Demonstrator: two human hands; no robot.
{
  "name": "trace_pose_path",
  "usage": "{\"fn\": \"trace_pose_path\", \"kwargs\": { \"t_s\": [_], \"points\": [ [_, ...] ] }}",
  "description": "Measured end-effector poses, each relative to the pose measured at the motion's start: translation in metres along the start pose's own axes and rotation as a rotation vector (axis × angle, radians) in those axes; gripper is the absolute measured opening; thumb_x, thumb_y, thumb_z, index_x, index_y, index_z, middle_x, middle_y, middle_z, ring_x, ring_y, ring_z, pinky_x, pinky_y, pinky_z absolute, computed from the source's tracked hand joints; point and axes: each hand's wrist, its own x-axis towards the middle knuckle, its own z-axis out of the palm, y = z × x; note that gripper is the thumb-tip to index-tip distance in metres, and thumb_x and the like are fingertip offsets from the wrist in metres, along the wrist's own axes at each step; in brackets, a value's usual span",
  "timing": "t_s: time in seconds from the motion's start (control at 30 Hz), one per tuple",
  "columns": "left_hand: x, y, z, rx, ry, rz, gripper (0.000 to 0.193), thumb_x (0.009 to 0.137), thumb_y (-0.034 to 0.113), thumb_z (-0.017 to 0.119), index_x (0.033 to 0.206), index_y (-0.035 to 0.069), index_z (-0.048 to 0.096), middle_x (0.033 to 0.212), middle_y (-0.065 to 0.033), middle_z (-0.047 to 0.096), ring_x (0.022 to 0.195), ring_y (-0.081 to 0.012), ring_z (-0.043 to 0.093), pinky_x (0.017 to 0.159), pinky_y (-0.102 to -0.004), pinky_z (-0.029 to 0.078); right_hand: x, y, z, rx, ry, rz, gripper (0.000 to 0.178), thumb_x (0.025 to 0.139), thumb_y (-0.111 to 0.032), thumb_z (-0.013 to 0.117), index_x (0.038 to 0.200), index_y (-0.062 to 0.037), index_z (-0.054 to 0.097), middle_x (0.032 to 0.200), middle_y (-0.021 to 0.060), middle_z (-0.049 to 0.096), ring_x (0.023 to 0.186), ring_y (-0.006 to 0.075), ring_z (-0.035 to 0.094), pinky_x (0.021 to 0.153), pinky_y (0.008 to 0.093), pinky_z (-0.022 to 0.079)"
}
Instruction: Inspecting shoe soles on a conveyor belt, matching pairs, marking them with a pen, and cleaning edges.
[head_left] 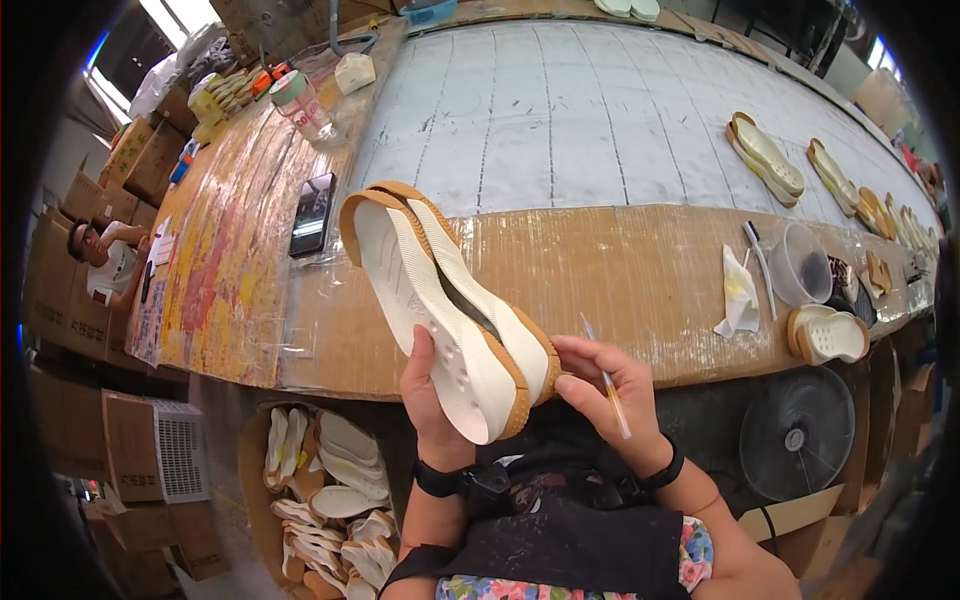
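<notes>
A pair of cream shoe soles with tan edges, the nearer sole [398,275] and the one behind it [522,338], is held up tilted over the table's front edge. My left hand [438,418] is closed on the nearer sole, its thumb on the inner face beside small round holes. My right hand [622,395] pinches the tan end of the rear sole. A thin, pen-like clear stick [614,400] with an orange section also rests between its fingers; I cannot tell its exact kind. A dark gap shows between the two soles.
Finished-looking soles [768,160] stand on the white lined surface [560,110]. At right are a clear plastic tub [800,262], a tissue [738,292] and a fan [797,438]. A phone [312,215] and jar [303,108] lie left. Below stands a box of soles [345,465]. Another person [112,255] sits far left.
</notes>
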Motion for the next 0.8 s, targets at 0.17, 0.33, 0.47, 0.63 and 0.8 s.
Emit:
{"fn": "trace_pose_path", "kwargs": {
  "t_s": [0.17, 0.33, 0.47, 0.63, 0.8],
  "points": [
    [-0.003, 0.001, 0.005, 0.05, 0.07, 0.062, 0.046, 0.092, 0.034, 0.036, 0.125, 0.002, 0.036, 0.117, -0.0132, 0.05, 0.105, -0.0269, 0.051, 0.092, -0.0407, 0.04, -0.001, 0.004, -0.002, -0.219, 0.033, -0.04, 0.039, 0.076, 0.002, 0.061, 0.113, 0.0045, 0.049, 0.109, 0.0148, 0.057, 0.099, 0.0185, 0.057, 0.085, 0.0291, 0.046],
    [-0.004, 0.001, 0.008, 0.083, 0.054, 0.09, 0.045, 0.092, 0.034, 0.035, 0.125, 0.003, 0.036, 0.116, -0.0131, 0.051, 0.104, -0.027, 0.052, 0.09, -0.0409, 0.041, 0.002, 0.005, 0.002, -0.275, 0.029, -0.171, 0.039, 0.074, 0.001, 0.063, 0.112, 0.0018, 0.053, 0.104, 0.0133, 0.06, 0.093, 0.0165, 0.059, 0.078, 0.0268, 0.051],
    [-0.004, 0.004, 0.003, 0.139, 0.089, 0.068, 0.045, 0.092, 0.033, 0.034, 0.125, 0.002, 0.037, 0.115, -0.0133, 0.052, 0.102, -0.0271, 0.053, 0.089, -0.0407, 0.043, 0.003, 0.003, -0.001, -0.366, -0.019, -0.146, 0.039, 0.073, 0.0, 0.064, 0.11, 0.0017, 0.054, 0.098, 0.013, 0.062, 0.087, 0.0159, 0.062, 0.075, 0.026, 0.052],
    [-0.005, 0.006, 0.008, 0.199, 0.162, 0.01, 0.043, 0.092, 0.031, 0.036, 0.122, 0.001, 0.039, 0.112, -0.0143, 0.053, 0.098, -0.0264, 0.056, 0.084, -0.0389, 0.046, 0.003, -0.001, -0.008, -0.513, -0.108, -0.071, 0.038, 0.071, 0.001, 0.066, 0.107, 0.0037, 0.055, 0.089, 0.0108, 0.064, 0.079, 0.0138, 0.063, 0.073, 0.0261, 0.051],
    [-0.006, 0.007, 0.006, 0.297, 0.179, 0.005, 0.042, 0.092, 0.029, 0.038, 0.122, 0.0, 0.038, 0.11, -0.015, 0.054, 0.094, -0.0261, 0.058, 0.08, -0.0376, 0.048, 0.0, 0.009, -0.01, -0.416, -0.077, -0.05, 0.035, 0.072, -0.002, 0.066, 0.105, 0.0033, 0.056, 0.088, 0.0116, 0.065, 0.077, 0.0134, 0.063, 0.07, 0.0248, 0.051]
  ]
}}
